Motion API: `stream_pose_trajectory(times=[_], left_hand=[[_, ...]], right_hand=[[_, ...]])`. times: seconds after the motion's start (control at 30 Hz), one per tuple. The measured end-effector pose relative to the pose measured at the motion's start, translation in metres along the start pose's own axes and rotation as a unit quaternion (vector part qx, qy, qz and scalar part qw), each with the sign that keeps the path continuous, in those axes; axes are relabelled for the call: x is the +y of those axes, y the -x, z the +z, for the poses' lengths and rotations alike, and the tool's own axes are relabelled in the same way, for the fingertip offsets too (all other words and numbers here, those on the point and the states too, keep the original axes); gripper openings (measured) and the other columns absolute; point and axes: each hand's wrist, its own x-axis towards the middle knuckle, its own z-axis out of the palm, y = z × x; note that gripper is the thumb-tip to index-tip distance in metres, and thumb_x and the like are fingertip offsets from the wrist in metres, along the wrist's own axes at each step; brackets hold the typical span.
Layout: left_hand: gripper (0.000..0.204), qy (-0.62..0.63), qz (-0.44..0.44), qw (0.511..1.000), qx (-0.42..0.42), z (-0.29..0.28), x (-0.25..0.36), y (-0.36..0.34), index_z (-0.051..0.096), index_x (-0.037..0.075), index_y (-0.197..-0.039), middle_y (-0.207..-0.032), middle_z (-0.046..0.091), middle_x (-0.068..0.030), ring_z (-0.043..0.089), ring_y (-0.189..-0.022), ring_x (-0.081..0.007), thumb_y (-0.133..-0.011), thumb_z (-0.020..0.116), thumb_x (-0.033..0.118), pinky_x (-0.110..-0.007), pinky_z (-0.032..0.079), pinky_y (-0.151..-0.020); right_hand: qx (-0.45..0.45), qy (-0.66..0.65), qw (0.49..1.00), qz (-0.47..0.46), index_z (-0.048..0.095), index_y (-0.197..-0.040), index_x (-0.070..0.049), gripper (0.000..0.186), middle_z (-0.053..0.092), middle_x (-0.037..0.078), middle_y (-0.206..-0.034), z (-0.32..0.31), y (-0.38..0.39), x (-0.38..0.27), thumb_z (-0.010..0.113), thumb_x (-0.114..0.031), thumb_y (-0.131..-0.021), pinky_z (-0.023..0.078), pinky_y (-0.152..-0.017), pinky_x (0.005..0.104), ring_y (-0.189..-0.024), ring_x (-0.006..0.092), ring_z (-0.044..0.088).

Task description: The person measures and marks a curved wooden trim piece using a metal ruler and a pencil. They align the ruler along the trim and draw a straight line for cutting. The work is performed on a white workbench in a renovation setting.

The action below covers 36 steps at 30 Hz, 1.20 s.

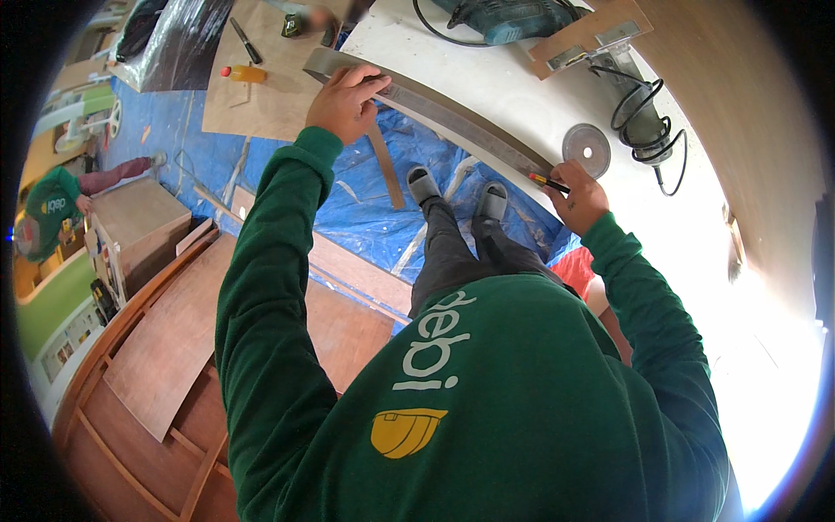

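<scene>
A long grey metal straightedge point(452, 117) lies along the near edge of a white board point(487, 83). My left hand point(346, 98) presses down on its left part, fingers spread over the top. My right hand point(574, 198) sits at the straightedge's right end and pinches a red-and-black marker point(548, 182), its tip against the strip. Both arms wear green sleeves. My feet in grey slippers point(457, 193) stand on a blue tarp point(365, 187) below the board.
On the white board lie a round cutting disc point(585, 149), an angle grinder with coiled black cable point(639, 117) and a blue power tool point(509, 17). Plywood sheets point(270, 87), brown wooden panels point(174, 348) and another person in green point(56, 209) are at left.
</scene>
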Motion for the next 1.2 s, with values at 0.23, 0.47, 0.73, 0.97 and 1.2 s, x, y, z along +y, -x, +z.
stream_pose_trajectory(times=[0.23,0.47,0.73,0.97,1.2], left_hand=[[0.044,0.01,-0.009,1.0,0.02,0.0,0.003,0.0,0.072,0.012,-0.126,-0.129,0.062,-0.0023,0.057,-0.118,-0.0286,-0.084,0.062,0.005,-0.042,0.053,-0.101],[0.036,0.002,0.001,0.999,0.032,0.001,0.003,-0.001,0.072,0.012,-0.126,-0.126,0.063,-0.0047,0.058,-0.116,-0.03,-0.092,0.065,0.015,-0.041,0.052,-0.097],[0.028,0.003,-0.017,0.994,0.108,0.014,0.009,0.0,0.076,0.007,-0.114,-0.118,0.066,-0.0065,0.061,-0.11,-0.0301,-0.097,0.067,0.028,-0.042,0.051,-0.097],[0.034,-0.065,-0.05,0.985,0.149,0.03,0.018,-0.003,0.079,0.008,-0.106,-0.116,0.067,-0.0056,0.062,-0.11,-0.0293,-0.091,0.075,0.038,-0.05,0.048,-0.103],[0.043,-0.071,-0.097,0.978,0.172,0.041,0.025,-0.005,0.078,0.009,-0.101,-0.117,0.066,-0.0045,0.062,-0.114,-0.028,-0.086,0.077,0.049,-0.053,0.041,-0.113]], right_hand=[[0.005,-0.01,1.0,0.007,0.06,-0.104,-0.003,0.027,0.062,0.016,-0.099,0.001,0.001,-0.001,0.076,-0.012,-0.084,0.054,-0.08,0.045,-0.093,0.0377,0.065],[0.009,-0.021,0.999,0.023,0.061,-0.105,-0.003,0.028,0.062,0.017,-0.098,0.003,0.0,0.0,0.077,-0.011,-0.083,0.053,-0.079,0.0451,-0.092,0.0384,0.065],[0.017,-0.008,1.0,-0.016,0.061,-0.105,-0.002,0.028,0.062,0.017,-0.099,0.002,0.0,0.0,0.077,-0.01,-0.083,0.054,-0.079,0.044,-0.092,0.0375,0.066],[0.016,-0.017,1.0,-0.007,0.061,-0.104,-0.002,0.028,0.062,0.017,-0.097,0.002,0.001,0.0,0.077,-0.009,-0.083,0.054,-0.078,0.0445,-0.092,0.0377,0.066],[0.021,-0.017,0.999,-0.026,0.06,-0.103,-0.002,0.028,0.062,0.016,-0.097,0.002,0.0,0.002,0.076,-0.009,-0.082,0.053,-0.078,0.0449,-0.091,0.0379,0.064]])
